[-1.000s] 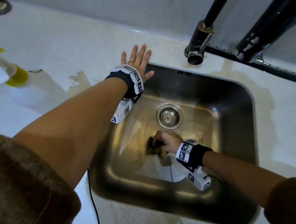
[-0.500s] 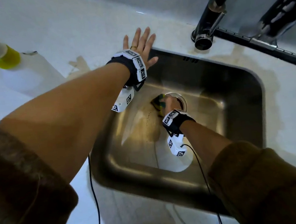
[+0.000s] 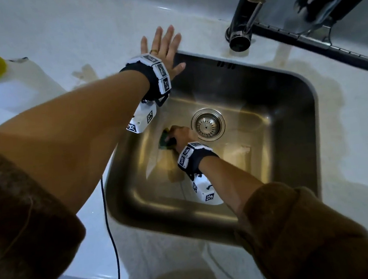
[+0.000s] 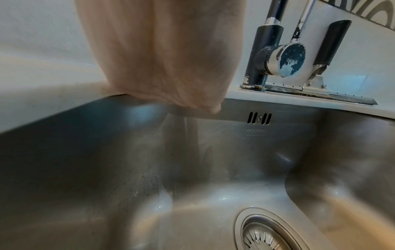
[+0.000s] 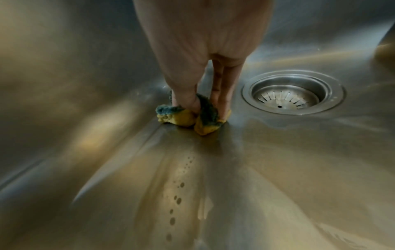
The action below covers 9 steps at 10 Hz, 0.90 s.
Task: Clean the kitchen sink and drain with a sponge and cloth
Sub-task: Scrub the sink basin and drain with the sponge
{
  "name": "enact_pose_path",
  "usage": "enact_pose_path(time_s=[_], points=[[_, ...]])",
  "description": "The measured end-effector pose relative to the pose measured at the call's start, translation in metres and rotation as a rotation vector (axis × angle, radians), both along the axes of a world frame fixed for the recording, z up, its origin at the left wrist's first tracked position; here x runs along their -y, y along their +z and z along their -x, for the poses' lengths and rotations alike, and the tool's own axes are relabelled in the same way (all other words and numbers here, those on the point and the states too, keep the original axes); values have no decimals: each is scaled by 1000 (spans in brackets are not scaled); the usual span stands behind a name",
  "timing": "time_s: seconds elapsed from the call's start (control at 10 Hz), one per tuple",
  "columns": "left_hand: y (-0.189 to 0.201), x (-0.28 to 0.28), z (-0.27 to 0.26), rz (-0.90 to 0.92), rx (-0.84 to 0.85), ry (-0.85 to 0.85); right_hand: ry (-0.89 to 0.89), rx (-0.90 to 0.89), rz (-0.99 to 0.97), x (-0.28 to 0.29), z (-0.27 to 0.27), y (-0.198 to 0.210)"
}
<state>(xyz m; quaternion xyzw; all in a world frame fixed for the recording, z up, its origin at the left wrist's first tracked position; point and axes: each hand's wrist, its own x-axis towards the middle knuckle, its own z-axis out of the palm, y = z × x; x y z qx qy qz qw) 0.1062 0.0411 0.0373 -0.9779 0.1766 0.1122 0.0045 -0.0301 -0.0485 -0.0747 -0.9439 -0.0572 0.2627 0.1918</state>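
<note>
The steel sink [image 3: 287, 96] holds a round drain strainer [image 3: 208, 124] near its middle. My right hand [image 3: 181, 136] grips a yellow sponge with a green scouring side [image 3: 164, 139] and presses it on the sink floor just left of the drain strainer [image 5: 294, 92]. In the right wrist view the sponge [image 5: 188, 116] is folded between thumb and fingers. My left hand [image 3: 164, 48] lies flat with straight fingers on the white counter at the sink's far left corner, the thumb over the rim. That left hand [image 4: 162, 55] fills the top of its wrist view. No cloth is visible.
A black faucet [image 3: 243, 19] stands behind the sink, beside a black rail [image 3: 318, 45]. A white spray bottle with a yellow collar [image 3: 11, 82] stands on the counter [image 3: 75, 25] at the left. A dark cable [image 3: 110, 226] hangs over the counter's front edge. Water stains spread right of the sink.
My right hand swept the sponge from the near sink floor up to the drain, then back to the spot left of it. The left hand stayed flat on the counter.
</note>
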Motion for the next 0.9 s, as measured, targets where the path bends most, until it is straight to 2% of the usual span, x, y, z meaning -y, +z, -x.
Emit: enact_pose_path(time_s=[0.2, 0.3, 0.5, 0.6, 0.8, 0.9], points=[[3, -1, 0, 6, -25, 1, 235, -32, 32, -7, 35, 4], [5, -1, 1, 11, -34, 0, 307, -119, -61, -4, 48, 11], [9, -2, -1, 1, -60, -1, 559, -344, -22, 13, 77, 8], [8, -2, 0, 6, -58, -1, 468, -363, -21, 43, 66, 13], [3, -1, -2, 6, -37, 1, 80, 85, -34, 104, 2, 14], [0, -1, -3, 15, -27, -4, 30, 57, 0, 103, -8, 5]])
